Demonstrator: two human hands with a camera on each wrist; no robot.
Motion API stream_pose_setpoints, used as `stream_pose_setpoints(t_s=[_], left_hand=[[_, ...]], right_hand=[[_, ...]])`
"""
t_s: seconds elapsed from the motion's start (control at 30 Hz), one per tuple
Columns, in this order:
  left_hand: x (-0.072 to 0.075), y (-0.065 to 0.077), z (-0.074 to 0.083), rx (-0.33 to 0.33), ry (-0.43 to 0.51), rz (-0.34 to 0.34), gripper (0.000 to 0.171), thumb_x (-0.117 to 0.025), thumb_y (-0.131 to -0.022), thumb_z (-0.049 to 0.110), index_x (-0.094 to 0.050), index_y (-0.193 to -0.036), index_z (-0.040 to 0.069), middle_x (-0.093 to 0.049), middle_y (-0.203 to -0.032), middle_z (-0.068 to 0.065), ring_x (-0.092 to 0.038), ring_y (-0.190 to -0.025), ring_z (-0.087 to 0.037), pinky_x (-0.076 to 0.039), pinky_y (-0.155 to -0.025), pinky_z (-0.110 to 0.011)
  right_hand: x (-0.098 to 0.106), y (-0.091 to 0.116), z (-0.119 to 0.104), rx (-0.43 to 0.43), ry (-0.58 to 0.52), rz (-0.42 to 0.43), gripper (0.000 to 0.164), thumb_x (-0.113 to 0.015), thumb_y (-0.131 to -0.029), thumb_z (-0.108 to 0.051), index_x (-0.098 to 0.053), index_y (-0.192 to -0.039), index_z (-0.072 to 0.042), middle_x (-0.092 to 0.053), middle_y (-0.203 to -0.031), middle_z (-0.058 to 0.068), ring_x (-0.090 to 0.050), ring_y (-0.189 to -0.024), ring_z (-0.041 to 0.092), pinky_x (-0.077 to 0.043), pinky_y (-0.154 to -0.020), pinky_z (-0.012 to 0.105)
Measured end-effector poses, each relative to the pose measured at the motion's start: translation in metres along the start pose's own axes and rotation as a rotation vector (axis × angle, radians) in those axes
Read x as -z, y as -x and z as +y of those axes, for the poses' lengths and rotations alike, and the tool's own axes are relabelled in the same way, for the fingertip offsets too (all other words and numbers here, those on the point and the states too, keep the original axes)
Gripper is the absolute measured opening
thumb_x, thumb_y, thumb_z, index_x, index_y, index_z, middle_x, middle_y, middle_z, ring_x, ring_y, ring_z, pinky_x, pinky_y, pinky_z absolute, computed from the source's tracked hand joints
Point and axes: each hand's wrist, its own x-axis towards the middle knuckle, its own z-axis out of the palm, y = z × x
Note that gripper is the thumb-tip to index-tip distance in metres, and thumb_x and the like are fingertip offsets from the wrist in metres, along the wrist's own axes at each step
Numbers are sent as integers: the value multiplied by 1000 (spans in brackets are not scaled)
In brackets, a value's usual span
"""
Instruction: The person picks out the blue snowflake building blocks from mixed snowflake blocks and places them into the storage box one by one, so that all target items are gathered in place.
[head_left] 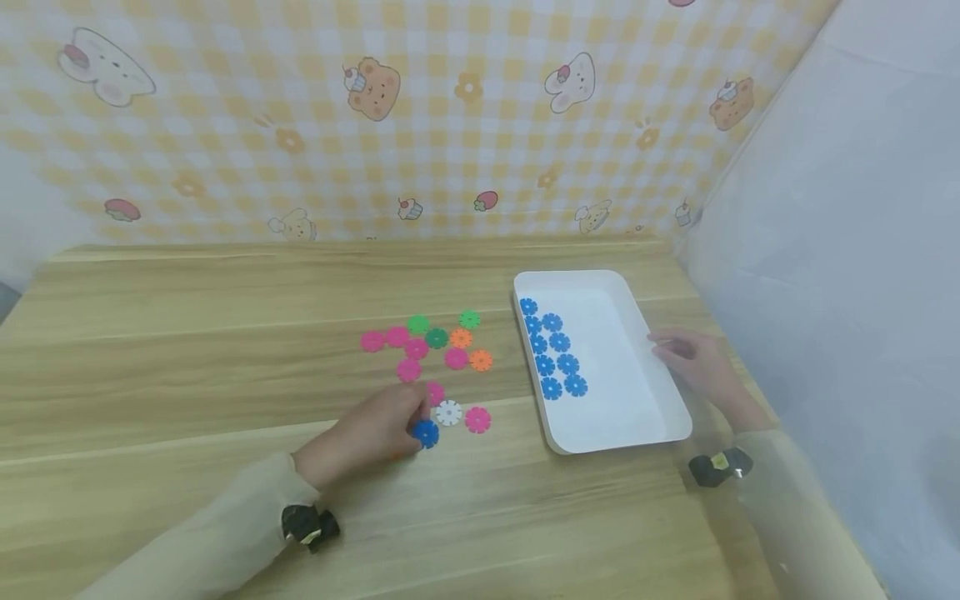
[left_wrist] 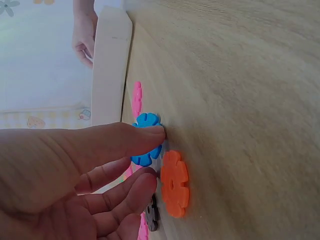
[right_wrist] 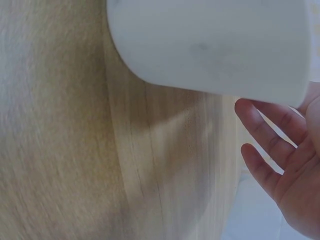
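Observation:
My left hand (head_left: 378, 425) pinches a blue flower-shaped plastic disc (left_wrist: 147, 120) between thumb and fingers, just above the wooden table. Beside those fingers an orange disc (left_wrist: 175, 185) and a dark disc (left_wrist: 152, 215) show in the left wrist view. A white disc (head_left: 448, 412) and pink discs (head_left: 477, 419) lie close by. On the right, a shallow white tray (head_left: 622, 358) has blue discs (head_left: 567, 364) in two columns along its left side. My right hand (head_left: 697, 362) holds the tray's right rim, thumb over the edge and fingers at the outer wall.
Green discs (head_left: 469, 319), orange discs (head_left: 481, 360) and more pink ones lie loose on the wooden table (head_left: 187, 350), left of the tray. Behind stands a yellow checked cloth (head_left: 465, 133); a white sheet (head_left: 840, 250) hangs at the right.

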Motion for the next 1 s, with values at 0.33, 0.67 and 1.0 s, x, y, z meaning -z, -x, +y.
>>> stream_pose_setpoints(t_s=[0.33, 0.67, 1.0], left_hand=[[4, -1, -6, -198, 133, -51, 23, -63, -75, -10, -53, -80, 10, -51, -72, 0, -46, -67, -14, -44, -58, -25], [20, -16, 8, -242, 221, -134, 10, -56, -87, -1, -57, -91, 8, -53, -79, 1, -49, -74, -15, -46, -65, -26], [36, -74, 36, -308, 231, -137, 10, -58, -87, 3, -59, -95, 8, -57, -87, -2, -54, -84, -14, -47, -76, -24]], right_hand=[[-1, 0, -5, -1, 6, 7, 26, -58, -88, -4, -59, -112, 7, -58, -114, 25, -60, -93, 25, -40, -72, 7], [-1, 1, 0, -13, 6, -1, 29, -57, -91, -16, -60, -114, 2, -59, -115, 20, -58, -98, 37, -43, -75, 13], [-1, 2, -2, -33, 1, -7, 30, -56, -92, -18, -58, -116, 1, -60, -111, 22, -58, -99, 38, -49, -81, 33]])
